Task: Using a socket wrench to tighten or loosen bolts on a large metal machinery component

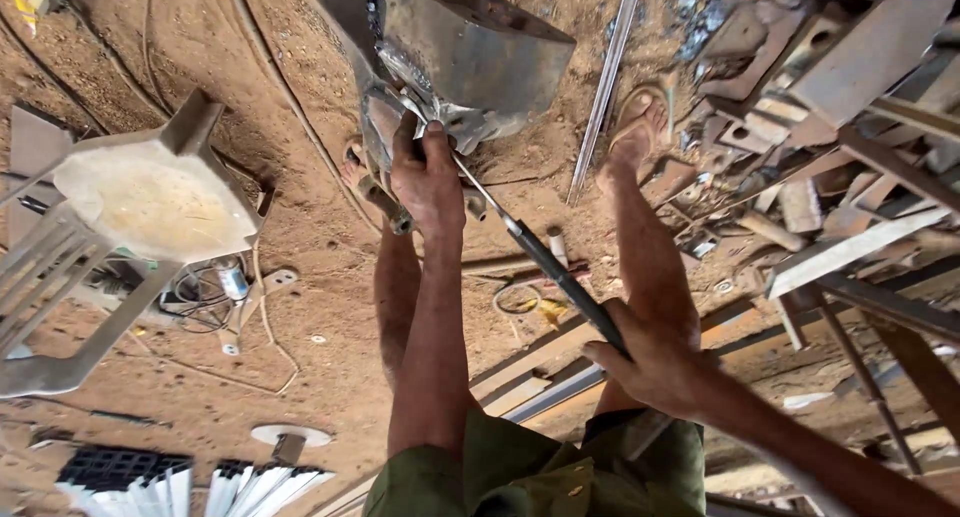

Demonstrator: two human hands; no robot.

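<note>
Steel on steel at the top of the view: the left hand (428, 172) presses down against the grey metal housing (470, 52), fingers curled over its lower edge right where the tip of a long rod tool (520, 239) meets it. The right hand (655, 362) is wrapped tight round the tool's dark handle, lower right, so the shaft slants up between both hands. Both bare legs stand on sandy ground, one foot in a sandal (640, 117). Left sits a pale plastic chair (150, 202); a small cylindrical can (232, 277) lies under it. Scrap metal pieces (850, 97) are heaped on the right.
</note>
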